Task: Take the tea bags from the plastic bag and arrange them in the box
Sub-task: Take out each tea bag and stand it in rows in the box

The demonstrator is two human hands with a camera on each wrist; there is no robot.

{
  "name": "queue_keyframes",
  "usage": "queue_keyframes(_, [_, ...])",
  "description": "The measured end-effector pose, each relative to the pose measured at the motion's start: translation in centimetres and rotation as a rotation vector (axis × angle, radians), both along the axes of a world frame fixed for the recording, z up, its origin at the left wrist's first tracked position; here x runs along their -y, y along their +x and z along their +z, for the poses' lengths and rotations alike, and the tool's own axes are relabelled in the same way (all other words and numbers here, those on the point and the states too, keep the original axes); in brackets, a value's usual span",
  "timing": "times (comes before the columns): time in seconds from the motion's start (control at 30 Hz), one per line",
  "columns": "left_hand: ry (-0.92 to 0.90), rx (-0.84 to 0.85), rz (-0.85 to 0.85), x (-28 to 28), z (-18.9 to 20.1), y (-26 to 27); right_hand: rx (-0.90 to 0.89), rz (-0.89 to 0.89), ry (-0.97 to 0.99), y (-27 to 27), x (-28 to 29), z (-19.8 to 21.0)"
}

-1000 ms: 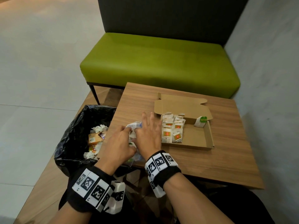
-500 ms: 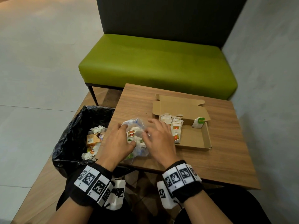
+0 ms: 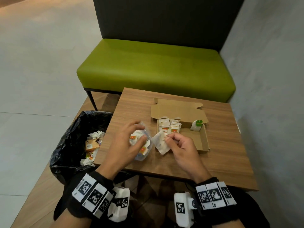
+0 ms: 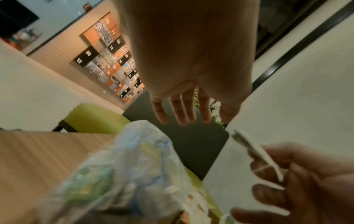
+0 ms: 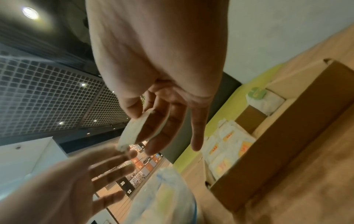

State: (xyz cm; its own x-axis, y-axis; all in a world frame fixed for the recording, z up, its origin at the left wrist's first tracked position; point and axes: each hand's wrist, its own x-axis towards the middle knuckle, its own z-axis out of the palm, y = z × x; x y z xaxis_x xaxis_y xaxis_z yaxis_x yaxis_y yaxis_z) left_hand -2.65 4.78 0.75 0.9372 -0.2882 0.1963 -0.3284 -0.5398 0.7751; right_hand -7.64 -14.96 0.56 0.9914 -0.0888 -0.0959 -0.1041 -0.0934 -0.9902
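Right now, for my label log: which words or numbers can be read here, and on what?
"12": black tile of the photo-mosaic wall panel.
"20": neighbouring black tile.
"15": orange tile of that panel.
Too blurred to read: orange tags on the white tea bags in the brown cardboard box, the green tag, the orange carton in the black bin bag.

Clear, crumpled plastic bag lying on the table left of the box, white tea bags with orange tags inside. One white, speckled tea bag lifted between bag and box. Open cardboard box, flap up, rows of tea bags at its left end, green-tagged one at the far wall.
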Motion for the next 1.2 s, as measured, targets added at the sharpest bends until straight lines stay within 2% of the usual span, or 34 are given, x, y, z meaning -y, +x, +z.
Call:
queue_keyframes(0.1, [-0.14, -0.161, -0.193, 1.6, 1.5, -0.9, -0.012, 0.134, -0.078, -0.4, 0.6, 0.7])
queue_keyframes(0.2, [-0.199, -0.29, -0.305, 2.5, 1.3, -1.1, 0.022, 0.15, -0.069, -0.7, 1.1, 1.3])
queue_keyframes(0.27, [-0.337, -0.343, -0.266, 2.9, 1.2, -1.4, 0.072, 0.101, 0.02, -1.0, 1.5, 1.3])
queue_keyframes(0.33, [-0.532, -0.399, -0.148, 3.3, 1.0, -1.9, 0.066, 0.097, 0.124, -1.5, 1.9, 0.9])
queue_keyframes(0.47, [-0.775, -0.495, 0.01, 3.8, 0.4, -2.5, 0.024, 0.168, 0.116, -2.2, 1.5, -0.1])
queue_keyframes(0.6, [-0.723, -0.459, 0.047, 3.7, 0.0, -2.9, 0.056, 0.064, 0.115, -2.1, 1.1, -0.4])
queue_keyframes(0.8, [-0.42, -0.356, -0.047, 3.4, -0.9, -3.3, 0.017, 0.03, 0.148, -1.9, 0.9, 0.1])
queue_keyframes(0.9, [-0.413, -0.35, -0.059, 3.1, -1.2, -3.6, -0.03, 0.014, 0.127, -2.0, 1.0, -0.1])
queue_keyframes(1.07, [-0.399, -0.3, 0.079, 2.8, -2.1, -3.1, -0.125, 0.058, 0.098, -3.0, 0.9, -0.4])
queue_keyframes(1.2, [-0.511, -0.393, 0.132, 2.7, -2.0, -2.5, -0.165, 0.094, 0.062, -3.7, 0.4, -1.2])
